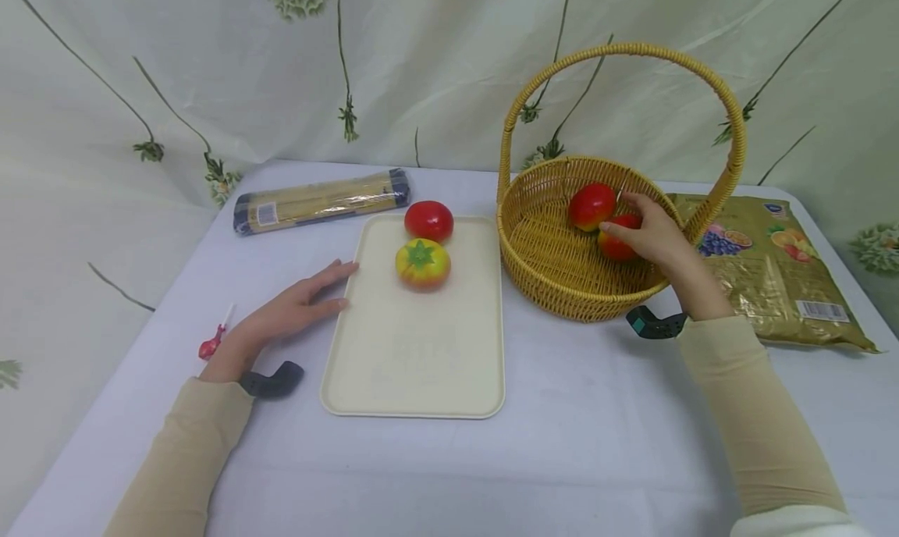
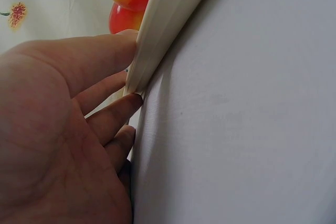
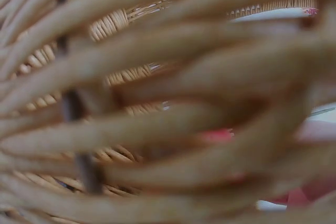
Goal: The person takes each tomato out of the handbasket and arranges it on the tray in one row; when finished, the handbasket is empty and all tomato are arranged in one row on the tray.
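In the head view, my right hand (image 1: pixel 653 229) reaches into a round wicker basket (image 1: pixel 555 303), its thumb and fingers around a red-and-yellow fruit (image 1: pixel 615 244). Another red fruit (image 1: pixel 592 206) lies against it in the basket. My left hand (image 1: pixel 295 311) touches the left edge of a cream tray (image 1: pixel 421 365), its fingers extended; the left wrist view has the thumb and fingertips along the rim. On the tray sit a glossy red fruit (image 1: pixel 428 221) and a yellow-orange persimmon (image 1: pixel 423 264) with a green top. Basket weave hides most of the right wrist view.
A tall arched handle (image 1: pixel 635 49) rises over the basket. A gold fruit-printed bag (image 1: pixel 779 287) lies right of it. A long wrapped packet (image 1: pixel 323 201) lies behind the tray, and a pink lollipop (image 1: pixel 212 343) beside the left wrist. Flowered cloth (image 1: pixel 435 92) hangs behind.
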Demonstrator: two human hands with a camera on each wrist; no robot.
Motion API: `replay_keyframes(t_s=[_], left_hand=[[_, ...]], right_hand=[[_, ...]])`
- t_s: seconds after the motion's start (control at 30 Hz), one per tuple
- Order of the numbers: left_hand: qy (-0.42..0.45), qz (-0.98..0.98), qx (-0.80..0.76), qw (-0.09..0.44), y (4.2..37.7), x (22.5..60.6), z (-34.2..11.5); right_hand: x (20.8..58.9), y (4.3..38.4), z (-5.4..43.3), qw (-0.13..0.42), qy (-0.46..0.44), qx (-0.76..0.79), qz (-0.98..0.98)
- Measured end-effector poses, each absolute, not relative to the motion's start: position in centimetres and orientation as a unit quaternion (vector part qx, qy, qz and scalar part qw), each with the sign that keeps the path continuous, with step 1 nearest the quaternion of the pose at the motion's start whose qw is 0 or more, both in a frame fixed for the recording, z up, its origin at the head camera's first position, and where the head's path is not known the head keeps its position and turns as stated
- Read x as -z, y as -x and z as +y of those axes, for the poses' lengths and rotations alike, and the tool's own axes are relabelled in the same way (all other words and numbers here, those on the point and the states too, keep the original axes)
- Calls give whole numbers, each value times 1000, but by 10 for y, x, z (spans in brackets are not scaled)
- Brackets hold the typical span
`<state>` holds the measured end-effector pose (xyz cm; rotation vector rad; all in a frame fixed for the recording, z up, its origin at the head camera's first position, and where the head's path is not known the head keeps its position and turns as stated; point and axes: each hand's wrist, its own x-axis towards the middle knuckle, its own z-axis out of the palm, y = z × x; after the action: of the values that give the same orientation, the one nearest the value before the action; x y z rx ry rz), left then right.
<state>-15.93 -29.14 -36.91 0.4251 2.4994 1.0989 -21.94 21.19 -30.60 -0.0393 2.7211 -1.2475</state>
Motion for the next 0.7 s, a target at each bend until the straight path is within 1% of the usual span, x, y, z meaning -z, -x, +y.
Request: replay_keyframes(t_s=[0.7], left_hand=[[-156, 887, -394, 186, 160, 370, -292]], right_hand=[[307, 222, 212, 79, 21, 359, 930]])
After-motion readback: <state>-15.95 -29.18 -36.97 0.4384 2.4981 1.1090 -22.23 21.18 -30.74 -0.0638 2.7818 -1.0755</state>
